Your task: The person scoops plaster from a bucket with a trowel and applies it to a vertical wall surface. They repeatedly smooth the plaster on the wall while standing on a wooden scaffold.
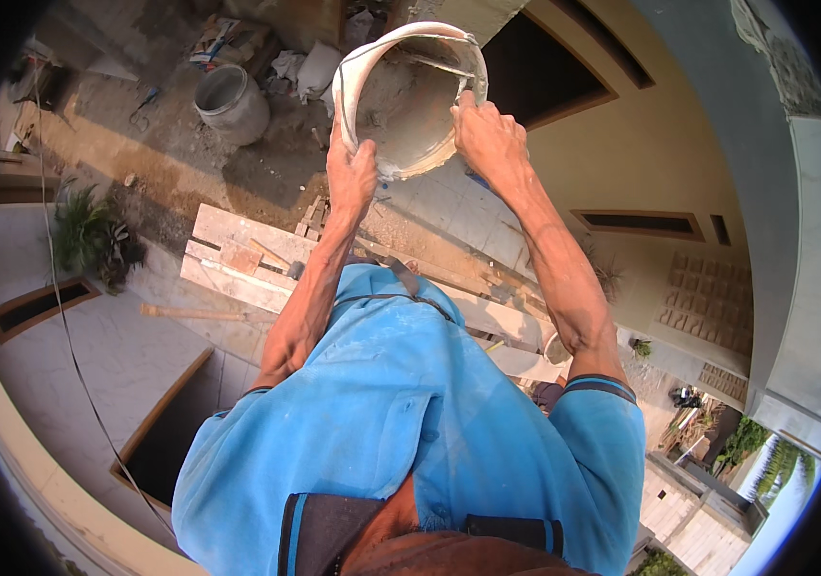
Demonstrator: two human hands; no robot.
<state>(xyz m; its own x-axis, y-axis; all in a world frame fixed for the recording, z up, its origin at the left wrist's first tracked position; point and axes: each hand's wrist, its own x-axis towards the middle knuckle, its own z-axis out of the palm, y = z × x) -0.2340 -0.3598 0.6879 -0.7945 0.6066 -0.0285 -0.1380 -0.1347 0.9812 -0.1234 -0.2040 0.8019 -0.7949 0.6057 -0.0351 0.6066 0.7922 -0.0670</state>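
Observation:
Both my arms reach out ahead, holding a round, whitish bucket (357,69) crusted with pale residue. Its open mouth faces me, showing a greyish inner wall with pale smears. My left hand (353,175) is closed on the bucket's near left rim, thumb bent inward. On the right, the fingers of my right hand (490,136) curl over the rim, where a thin handle or wire also runs. Whether anything lies deep in the bucket I cannot tell.
White-smeared scaffold planks (237,235) run below me, high above the ground. Another grey bucket (231,104) stands on the dirt at the far left, near pale sacks (319,69). A cable (57,278) hangs at the left. A beige wall (660,163) rises at the right.

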